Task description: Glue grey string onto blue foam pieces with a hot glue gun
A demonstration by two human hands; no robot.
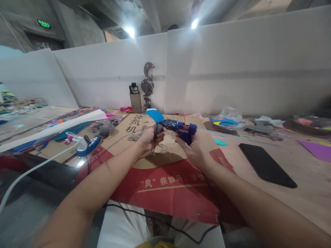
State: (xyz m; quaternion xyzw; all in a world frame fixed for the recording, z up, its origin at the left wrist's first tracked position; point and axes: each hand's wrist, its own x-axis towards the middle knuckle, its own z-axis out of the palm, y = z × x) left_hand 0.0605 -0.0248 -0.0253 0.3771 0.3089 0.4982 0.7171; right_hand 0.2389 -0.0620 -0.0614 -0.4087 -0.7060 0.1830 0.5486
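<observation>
My right hand (pixel 193 150) is wrapped round the handle of a blue hot glue gun (pixel 179 126), whose nozzle points left. My left hand (pixel 148 139) is closed on a small grey yarn piece (pixel 158 128), right at the nozzle's tip. Just behind it shows a bright blue curved sheet (pixel 154 115); whether it is joined to the yarn piece I cannot tell. Loose grey yarn (pixel 160 148) hangs and lies below my left fingers. Both hands are above a flattened cardboard sheet (pixel 165 172) with red and tan printing.
A bottle (pixel 136 100) stands by the white partition (pixel 219 62), near a hanging grey crescent-shaped ornament (pixel 148 84). On the left are a power strip (pixel 88 146) and a grey yarn ball (pixel 106 129). A black phone (pixel 266 165) and a craft-filled tray (pixel 224 125) lie right.
</observation>
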